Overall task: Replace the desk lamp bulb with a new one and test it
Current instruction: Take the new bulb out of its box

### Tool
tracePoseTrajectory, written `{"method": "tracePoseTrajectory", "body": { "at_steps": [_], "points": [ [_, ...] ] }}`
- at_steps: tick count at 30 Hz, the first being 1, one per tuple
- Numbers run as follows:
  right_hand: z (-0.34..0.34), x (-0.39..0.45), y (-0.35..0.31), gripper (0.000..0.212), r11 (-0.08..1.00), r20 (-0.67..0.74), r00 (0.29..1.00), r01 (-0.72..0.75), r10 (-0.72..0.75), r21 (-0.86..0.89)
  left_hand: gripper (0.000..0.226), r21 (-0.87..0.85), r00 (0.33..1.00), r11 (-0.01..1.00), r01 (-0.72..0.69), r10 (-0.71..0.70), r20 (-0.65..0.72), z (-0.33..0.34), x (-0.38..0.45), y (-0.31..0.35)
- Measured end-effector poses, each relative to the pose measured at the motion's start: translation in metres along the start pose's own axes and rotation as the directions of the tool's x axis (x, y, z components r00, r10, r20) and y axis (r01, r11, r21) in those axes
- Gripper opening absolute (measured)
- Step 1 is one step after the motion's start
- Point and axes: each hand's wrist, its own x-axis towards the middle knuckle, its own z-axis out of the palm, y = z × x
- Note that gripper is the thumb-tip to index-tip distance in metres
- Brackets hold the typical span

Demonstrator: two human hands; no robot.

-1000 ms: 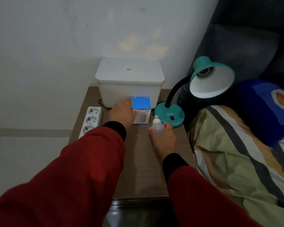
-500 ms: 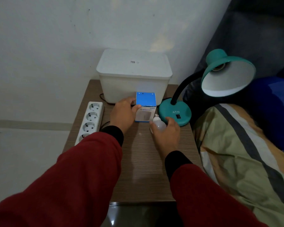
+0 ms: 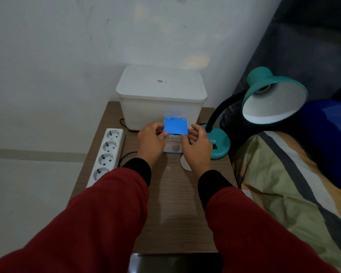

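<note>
A small bulb box (image 3: 175,126) with a blue top stands on the wooden bedside table (image 3: 173,203). My left hand (image 3: 151,141) grips its left side and my right hand (image 3: 197,146) grips its right side. A white bulb (image 3: 185,164) lies on the table just under my right wrist, mostly hidden. The teal desk lamp (image 3: 274,97) stands at the right on its round base (image 3: 220,144), and the socket inside its shade shows no bulb.
A white lidded plastic bin (image 3: 161,95) sits at the back of the table against the wall. A white power strip (image 3: 106,154) lies along the left edge. A striped blanket (image 3: 283,184) and a blue pillow (image 3: 327,138) lie at the right.
My right hand has put the white bulb down on the table and moved up to the box. Both hands now hold the box.
</note>
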Motion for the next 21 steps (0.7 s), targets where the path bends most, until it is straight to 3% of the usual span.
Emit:
{"method": "tracePoseTrajectory", "body": {
  "at_steps": [8,13,17,21],
  "points": [
    [-0.005,0.003,-0.006,0.046,0.999,0.021,0.999,0.046,-0.046,0.015,0.043,-0.044,0.997,0.997,-0.070,0.072,0.032,0.000,0.003,0.001],
    [-0.004,0.011,-0.023,0.055,0.990,0.051,0.991,0.119,-0.123,0.069,0.065,0.079,0.965,0.968,-0.239,0.229,0.124,-0.002,0.008,-0.004],
    [-0.003,0.022,-0.030,0.058,0.983,0.065,0.985,0.157,-0.163,0.094,0.090,0.283,0.909,0.868,-0.408,0.359,0.210,-0.011,0.019,-0.008],
    [-0.006,0.028,-0.030,0.055,0.980,0.085,0.978,0.187,-0.192,0.064,0.097,0.404,0.900,0.814,-0.417,0.309,0.307,-0.019,0.031,-0.001]
  ]
}}
